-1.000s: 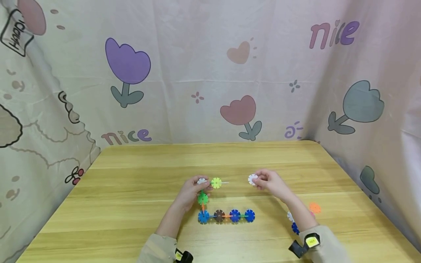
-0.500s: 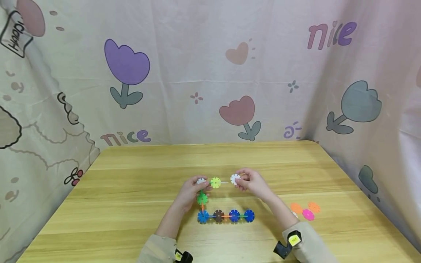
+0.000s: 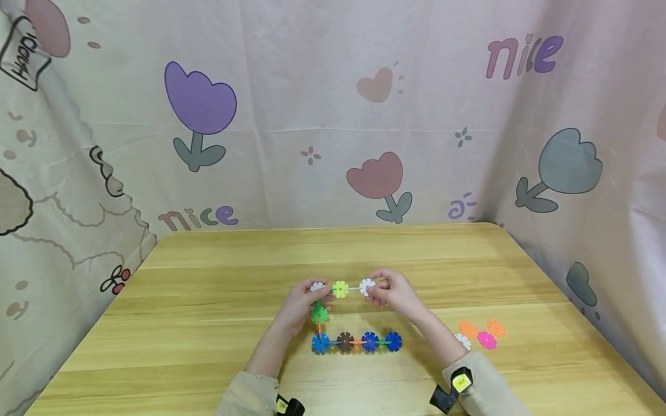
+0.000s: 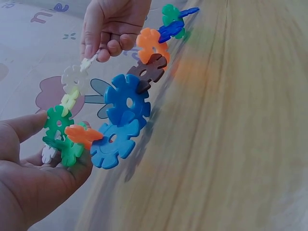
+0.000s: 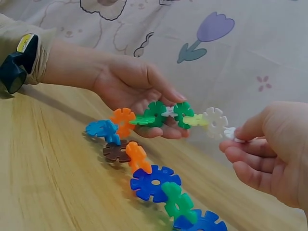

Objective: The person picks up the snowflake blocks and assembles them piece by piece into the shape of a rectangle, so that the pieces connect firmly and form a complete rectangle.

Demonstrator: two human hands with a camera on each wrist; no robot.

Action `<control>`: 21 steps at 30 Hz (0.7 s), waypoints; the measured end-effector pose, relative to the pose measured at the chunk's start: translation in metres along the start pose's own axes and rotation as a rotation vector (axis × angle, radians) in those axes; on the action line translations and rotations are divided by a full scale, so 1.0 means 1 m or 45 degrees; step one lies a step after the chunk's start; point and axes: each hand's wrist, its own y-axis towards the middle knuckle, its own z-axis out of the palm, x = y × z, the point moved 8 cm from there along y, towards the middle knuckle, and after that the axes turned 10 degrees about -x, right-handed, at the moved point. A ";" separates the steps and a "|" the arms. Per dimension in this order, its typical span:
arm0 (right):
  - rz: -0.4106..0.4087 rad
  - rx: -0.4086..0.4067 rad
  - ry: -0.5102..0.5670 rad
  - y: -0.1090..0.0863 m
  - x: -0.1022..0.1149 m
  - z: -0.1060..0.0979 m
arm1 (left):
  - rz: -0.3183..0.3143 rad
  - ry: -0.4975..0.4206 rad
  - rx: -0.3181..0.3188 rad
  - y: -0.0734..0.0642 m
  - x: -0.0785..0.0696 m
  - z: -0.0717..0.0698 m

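The chain of notched discs (image 3: 319,315) bends over the table (image 3: 208,300); the white disc (image 3: 365,285) has just reached its far end, apparently lengthening it. The left hand (image 3: 303,301) pinches the chain's corner, the right hand (image 3: 398,294) that disc.

plastic discs (image 4: 119,98), wood-grain table (image 3: 208,306), cloth backdrop (image 3: 291,104)

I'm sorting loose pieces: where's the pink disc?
In the head view, the pink disc lies on the right, just below two orange discs and beside a white disc.
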 end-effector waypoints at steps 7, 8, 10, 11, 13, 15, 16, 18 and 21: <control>-0.005 -0.030 -0.006 0.000 0.001 0.000 | 0.010 0.004 -0.003 -0.001 -0.001 0.000; -0.010 -0.036 -0.011 0.000 0.001 0.000 | 0.012 0.008 -0.005 -0.001 -0.002 0.000; -0.012 -0.047 -0.020 0.000 0.002 -0.001 | 0.013 0.015 -0.008 -0.001 -0.002 0.000; -0.014 -0.051 -0.022 0.000 0.002 -0.001 | 0.014 0.019 -0.010 -0.001 -0.002 0.000; -0.017 -0.059 -0.021 0.000 0.003 -0.001 | 0.016 0.026 -0.014 0.000 -0.001 0.001; -0.011 -0.062 -0.014 -0.001 0.002 0.000 | 0.021 0.030 -0.015 0.000 -0.001 0.001; -0.013 -0.062 -0.011 -0.001 0.002 0.000 | 0.024 0.031 -0.015 0.000 -0.001 0.001; -0.013 -0.065 -0.005 -0.001 0.002 0.000 | 0.026 0.032 -0.016 0.000 -0.001 0.001; -0.017 -0.071 -0.005 -0.002 0.003 0.000 | 0.028 0.035 -0.016 0.000 -0.001 0.001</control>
